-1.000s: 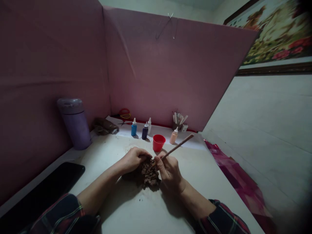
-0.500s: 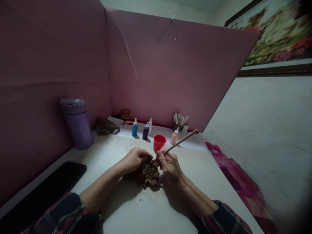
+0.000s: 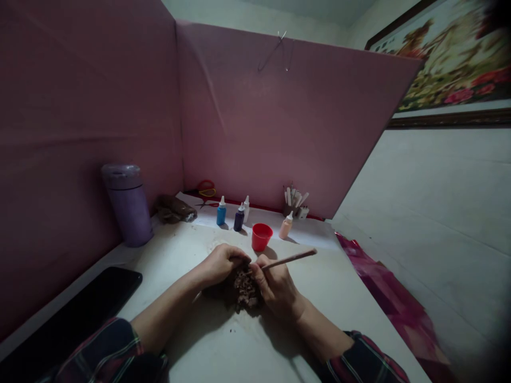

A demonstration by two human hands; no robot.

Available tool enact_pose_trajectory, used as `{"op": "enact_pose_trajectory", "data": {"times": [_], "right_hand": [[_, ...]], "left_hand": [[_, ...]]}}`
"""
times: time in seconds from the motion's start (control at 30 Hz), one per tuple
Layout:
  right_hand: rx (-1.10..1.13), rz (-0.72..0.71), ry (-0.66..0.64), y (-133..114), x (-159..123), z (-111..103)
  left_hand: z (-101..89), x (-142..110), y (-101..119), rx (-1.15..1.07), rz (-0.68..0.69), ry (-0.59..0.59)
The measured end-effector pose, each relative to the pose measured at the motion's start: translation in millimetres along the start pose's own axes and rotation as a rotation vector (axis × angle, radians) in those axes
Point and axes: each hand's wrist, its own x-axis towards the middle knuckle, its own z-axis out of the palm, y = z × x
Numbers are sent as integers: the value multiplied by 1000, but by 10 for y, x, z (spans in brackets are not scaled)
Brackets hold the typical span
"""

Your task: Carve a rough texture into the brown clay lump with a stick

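Observation:
A rough, crumbly brown lump that looks like clay sits on the white tabletop in front of me. My left hand is curled against its upper left side, fingertips holding its top. Pinched in my right hand is a thin brown stick, its free end pointing up to the right. The stick's lower tip meets the top of the lump, partly hidden by my fingers. Just beyond my hands stands a red cup.
Small bottles, blue, dark purple, white and peach, stand behind. Further back are scissors and a holder of white sticks. At left are a purple tumbler, brown wrapped bundle and black flat object.
The stick has tipped lower, its free end dropping down and slightly left. My right hand has turned and shifted a little; my left hand stays on the lump.

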Motion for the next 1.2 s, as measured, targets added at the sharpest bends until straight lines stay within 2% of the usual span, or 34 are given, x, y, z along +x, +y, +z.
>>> {"op": "enact_pose_trajectory", "data": {"times": [0.07,0.2,0.37,0.47,0.7,0.77,0.83,0.93,1.03,1.1,1.2], "right_hand": [[64,39,109,8,-17,-21],[228,220,379,83,-17,-77],[194,307,575,293,141,-125],[128,382,554,435,295,-135],[-215,440,272,605,424,-22],[-242,432,222,624,418,4],[-197,414,246,637,417,5],[-44,374,406,612,422,-36],[178,365,538,487,401,-88],[334,392,541,359,359,-101],[482,414,425,183,263,-74]], "left_hand": [[6,10,-18,-10,-14,15],[12,26,-49,3,-30,35],[3,20,-11,16,-16,38],[1,15,8,21,-26,30],[14,29,-31,15,-8,39],[13,28,-24,15,-7,37],[9,23,-5,20,-12,36],[5,18,15,18,-21,36],[10,22,-2,-6,-26,36],[13,26,-21,-39,-35,38],[12,26,-30,-67,-48,24]]}}
